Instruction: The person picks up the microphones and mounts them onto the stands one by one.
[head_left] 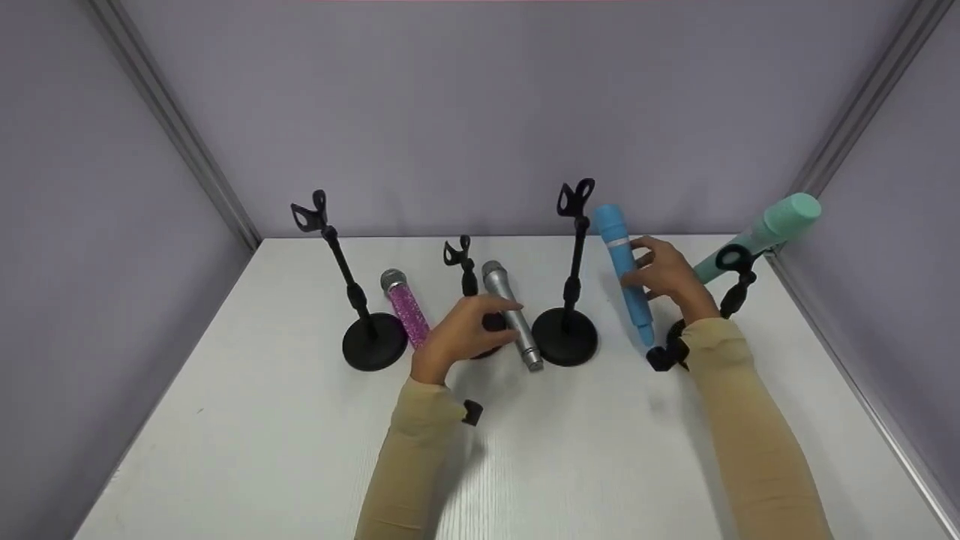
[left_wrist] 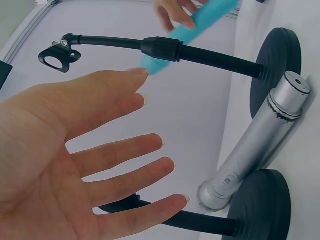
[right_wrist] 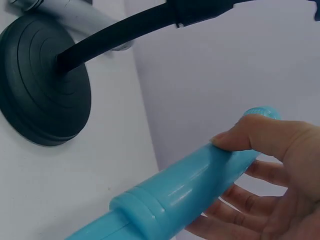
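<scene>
A light-blue microphone (head_left: 622, 262) is pinched between the thumb and fingers of the right hand (head_left: 664, 271); it is tilted, head up, above the white table (head_left: 262, 450). Its body is glossy, ringed by a pale band below the head and narrowed at the tail. Just right of it, a mint-green microphone (head_left: 761, 234) appears to be cradled, slanted, in the clip of a black stand (head_left: 733, 259). The left hand (head_left: 469, 330) is held with fingers spread near a silver microphone (head_left: 517, 319), laid between two stands. A glittery pink microphone (head_left: 407, 311) is partly hidden behind that hand.
</scene>
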